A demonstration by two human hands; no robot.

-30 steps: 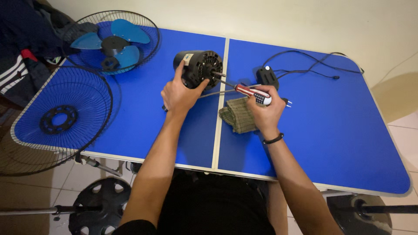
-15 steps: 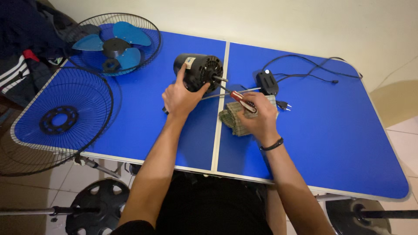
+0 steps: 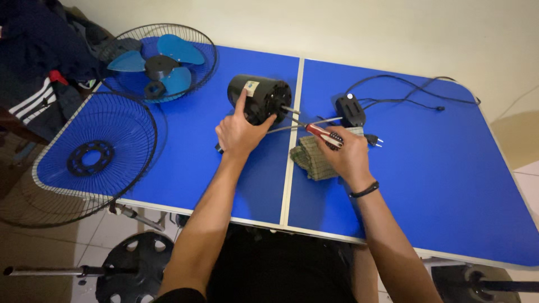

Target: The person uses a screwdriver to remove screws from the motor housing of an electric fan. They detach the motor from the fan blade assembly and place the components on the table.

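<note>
A black fan motor (image 3: 259, 95) lies on its side on the blue folding table (image 3: 185, 163), its shaft pointing right. My left hand (image 3: 240, 133) grips the motor from the near side, forefinger stretched over the casing. My right hand (image 3: 348, 154) holds a screwdriver with a red handle (image 3: 322, 133), its blade angled up-left toward the motor's front face. Under my right hand lies a folded green checked cloth (image 3: 310, 158).
A wire fan guard with blue blades (image 3: 160, 63) sits at the table's far left, and a second guard (image 3: 92, 157) overhangs the left edge. A black switch box (image 3: 349, 110) with cable and plug (image 3: 375, 139) lies behind the cloth. Clothes are piled at left. Fan bases stand on the floor.
The view has shifted a little, so everything sits lower and to the right. My right hand turned the screwdriver and holds it closer to the motor. My left hand kept its grip.
</note>
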